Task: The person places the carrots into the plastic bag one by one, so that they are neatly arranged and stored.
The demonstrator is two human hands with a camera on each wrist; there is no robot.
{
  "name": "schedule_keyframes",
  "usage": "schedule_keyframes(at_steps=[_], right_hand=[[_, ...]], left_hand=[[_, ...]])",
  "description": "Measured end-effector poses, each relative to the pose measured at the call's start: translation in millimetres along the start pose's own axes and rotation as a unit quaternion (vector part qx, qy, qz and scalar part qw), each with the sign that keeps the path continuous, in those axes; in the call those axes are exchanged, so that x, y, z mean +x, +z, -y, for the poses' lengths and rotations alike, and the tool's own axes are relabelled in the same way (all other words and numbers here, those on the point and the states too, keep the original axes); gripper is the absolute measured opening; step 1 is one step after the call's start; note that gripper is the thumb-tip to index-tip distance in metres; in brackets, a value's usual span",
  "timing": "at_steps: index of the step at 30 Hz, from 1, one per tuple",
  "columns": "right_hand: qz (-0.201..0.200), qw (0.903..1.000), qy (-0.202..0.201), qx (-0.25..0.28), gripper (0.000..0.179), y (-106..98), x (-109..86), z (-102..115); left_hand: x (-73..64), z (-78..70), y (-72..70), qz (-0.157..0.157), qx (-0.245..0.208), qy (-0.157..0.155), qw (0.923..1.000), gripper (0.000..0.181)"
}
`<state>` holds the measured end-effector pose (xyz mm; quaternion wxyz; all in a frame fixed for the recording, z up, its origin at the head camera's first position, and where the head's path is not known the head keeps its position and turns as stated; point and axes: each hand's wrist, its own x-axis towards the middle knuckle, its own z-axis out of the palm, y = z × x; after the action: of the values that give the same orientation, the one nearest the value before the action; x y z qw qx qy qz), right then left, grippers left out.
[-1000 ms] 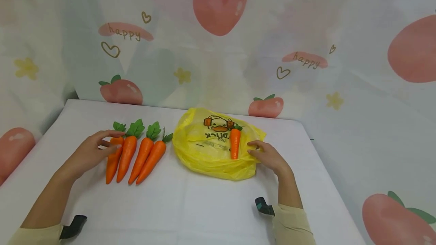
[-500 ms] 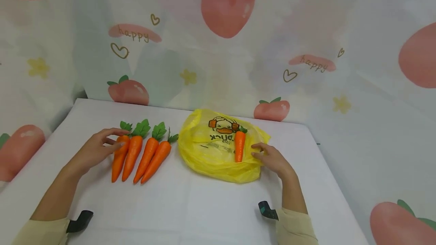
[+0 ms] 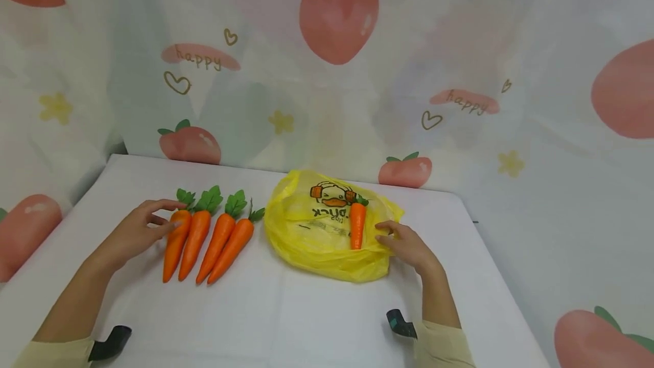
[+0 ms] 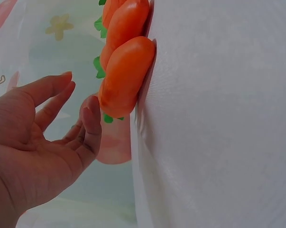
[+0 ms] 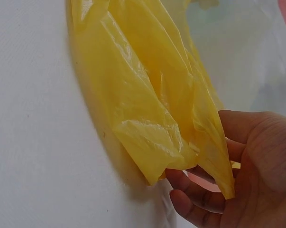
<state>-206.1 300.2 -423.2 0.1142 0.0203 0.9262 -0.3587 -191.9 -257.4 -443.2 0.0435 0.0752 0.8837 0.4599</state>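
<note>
My left hand [image 3: 139,229] is beside the leftmost carrot [image 3: 176,243], thumb and fingers spread apart. In the left wrist view its fingertips reach right to the side of that carrot [image 4: 126,76], without closing round it. Further carrots [image 3: 196,243] with green leaves lie in a row next to it. My right hand [image 3: 406,246] is at the right edge of a yellow plastic bag [image 3: 301,237] printed with a duck. The right wrist view shows its loosely bent fingers [image 5: 199,197] behind a hanging flap of the bag. A single carrot [image 3: 357,223] lies at the bag's mouth, its tip hidden by the front rim.
A white cloth covers the table [image 3: 245,322]. Behind it hangs a pale backdrop [image 3: 306,90] with fruit, flower and heart prints. Black curved pieces [image 3: 110,343] stick out by the sleeves at both wrists.
The head view has shifted slightly. Both hands, the carrots and the bag keep nearly the same places relative to one another.
</note>
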Motion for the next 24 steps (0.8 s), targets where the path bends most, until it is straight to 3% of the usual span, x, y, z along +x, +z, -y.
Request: schedule_keyframes(at_steps=[15, 24], right_hand=[[0.002, 1.0, -0.003, 0.005, 0.038, 2, 2.5, -2], [0.001, 1.0, -0.007, 0.003, 0.038, 3, 4.5, -5]], left_hand=[[-1.7, 7.1, 2.7, 0.004, 0.006, -0.02, 0.9998, 0.05], [0.3, 10.5, 3.2, 0.006, 0.007, -0.013, 0.9999, 0.048]])
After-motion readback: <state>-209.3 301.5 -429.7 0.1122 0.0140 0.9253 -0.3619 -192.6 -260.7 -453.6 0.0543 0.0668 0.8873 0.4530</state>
